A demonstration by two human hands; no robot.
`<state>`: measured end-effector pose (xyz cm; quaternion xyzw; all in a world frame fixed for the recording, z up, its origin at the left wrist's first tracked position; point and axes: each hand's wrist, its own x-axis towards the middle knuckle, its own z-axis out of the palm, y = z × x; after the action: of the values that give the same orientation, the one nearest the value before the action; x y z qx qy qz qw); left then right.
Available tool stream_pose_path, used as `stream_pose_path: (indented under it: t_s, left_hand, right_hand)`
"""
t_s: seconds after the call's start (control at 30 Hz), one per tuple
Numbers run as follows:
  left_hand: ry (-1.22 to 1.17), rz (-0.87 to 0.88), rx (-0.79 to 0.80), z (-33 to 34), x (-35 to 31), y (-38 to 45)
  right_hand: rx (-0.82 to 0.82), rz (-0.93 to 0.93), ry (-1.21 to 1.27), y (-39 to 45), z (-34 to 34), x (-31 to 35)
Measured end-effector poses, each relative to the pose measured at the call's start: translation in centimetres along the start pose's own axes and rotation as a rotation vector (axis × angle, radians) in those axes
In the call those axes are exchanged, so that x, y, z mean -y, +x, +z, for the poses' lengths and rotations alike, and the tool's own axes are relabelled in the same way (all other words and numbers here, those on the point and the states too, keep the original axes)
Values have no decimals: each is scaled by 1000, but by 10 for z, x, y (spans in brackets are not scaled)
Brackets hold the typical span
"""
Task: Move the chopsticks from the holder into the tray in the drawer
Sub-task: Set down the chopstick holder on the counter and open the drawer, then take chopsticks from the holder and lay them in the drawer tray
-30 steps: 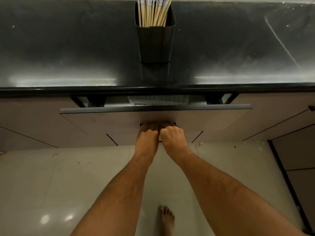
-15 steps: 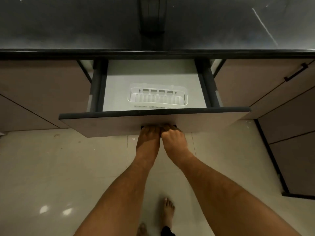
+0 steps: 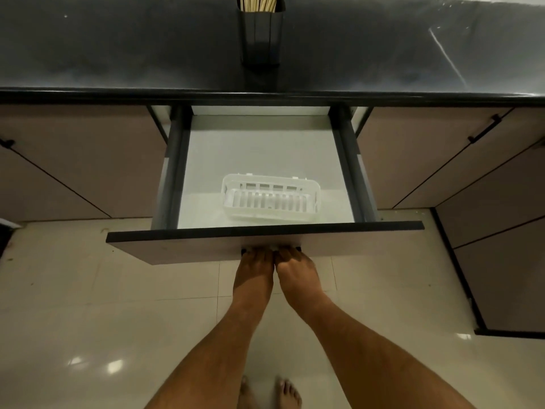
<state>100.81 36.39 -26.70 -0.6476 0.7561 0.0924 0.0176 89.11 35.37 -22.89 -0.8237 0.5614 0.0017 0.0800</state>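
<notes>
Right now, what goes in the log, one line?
drawer: open | both hands: gripping handle | tray: empty | chopsticks: in holder

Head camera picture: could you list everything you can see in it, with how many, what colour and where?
chopsticks: a bundle, pale wood, standing in the holder
holder: one, dark, on the counter at the back
counter: one, black
drawer: one, pulled open, white inside
tray: one, white slotted plastic, empty, near the drawer's front
cabinet handles: two, black, either side
floor: pale tiles
left hand: grips the drawer handle
right hand: grips it too
feet: two, bare
</notes>
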Motion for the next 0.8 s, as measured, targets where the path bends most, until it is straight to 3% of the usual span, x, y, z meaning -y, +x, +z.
stream_pose_path:
  t_s: [0.23,0.33,0.47,0.63,0.8]
  left_hand:
    - [-66,-1,40,-12,-6,-17]
    - [-172,-13,30,-23,-9,-27]
    - [-54,107,-205,-42,-16,-40]
    - [-72,221,-478,-63,-19,-47]
    - [-125,204,-540,-94,-18,-44]
  right_hand:
    - [-6,-59,101,-20,6,1]
    - [-118,-107,98,-32,5,0]
    - [-255,-138,34,-43,-1,-5]
    - [-337,-154,-18,-50,-26,-17]
    - [-389,-125,23,-43,-57,-25]
